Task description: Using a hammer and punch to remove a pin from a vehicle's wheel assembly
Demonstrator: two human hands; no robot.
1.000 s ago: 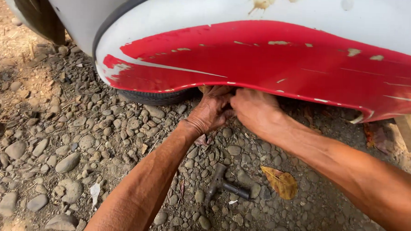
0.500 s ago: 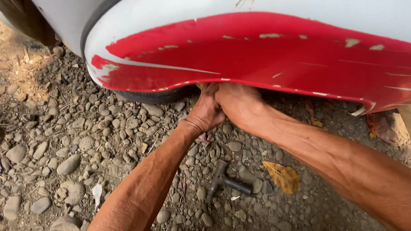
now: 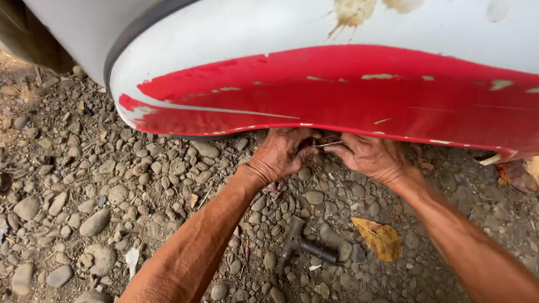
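Two bare forearms, no sleeves, no gloves. Left hand (image 3: 279, 155) and right hand (image 3: 371, 158) uncovered too: no rings, no watch, no wristband in view. Lean, sinewy arms with fine hair along them. Creased knuckles, veins raised across the backs of both. Dust or grime on the fingers.
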